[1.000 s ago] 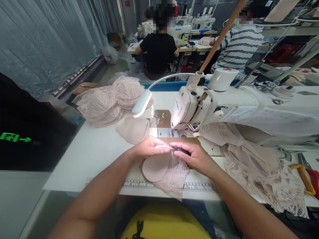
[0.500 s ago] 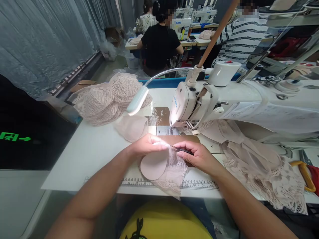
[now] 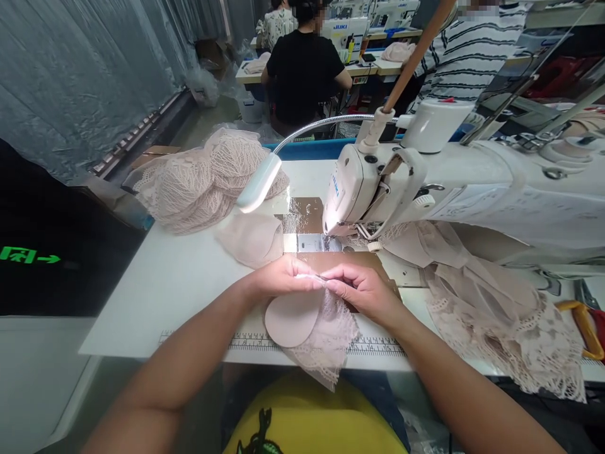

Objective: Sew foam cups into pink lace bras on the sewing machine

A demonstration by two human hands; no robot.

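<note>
Pinching the lace-trimmed cup [image 3: 309, 331] by its far edge — left hand [image 3: 276, 277] and right hand [image 3: 363, 290] closed on it, nearly touching — over the near side of the white table [image 3: 161, 284], nearer than the sewing machine [image 3: 458, 170].

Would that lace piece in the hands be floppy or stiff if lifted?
The lace probably flops: its lower end droops past the table edge. The attached pad may bend less, its rounded outline looking smooth. Both look thin, so likely light.
</note>
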